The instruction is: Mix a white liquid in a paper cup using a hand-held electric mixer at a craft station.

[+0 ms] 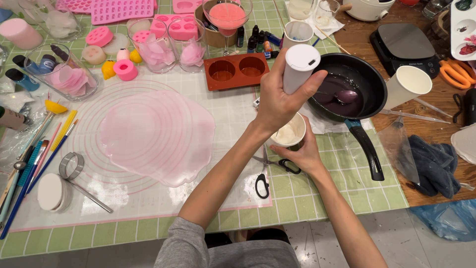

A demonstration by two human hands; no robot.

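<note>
My left hand point(278, 101) grips a white cylindrical bottle point(299, 67) with a flip cap, held upright above a small paper cup point(288, 133). My right hand point(303, 155) wraps around that cup from the near side; the cup holds a creamy white substance. Right beside the cup stands a black pan point(369, 79) with dark purple liquid and a spoon point(345, 95) in it.
A thin pink sheet point(156, 134) lies on a clear mat. Black-handled scissors point(265, 173) lie near the cup. A brown two-hole mould point(236, 71), pink moulds, jars of pink petals, brushes point(44, 154), a scale point(404, 42), white cups and a dark cloth point(434, 164) surround the spot.
</note>
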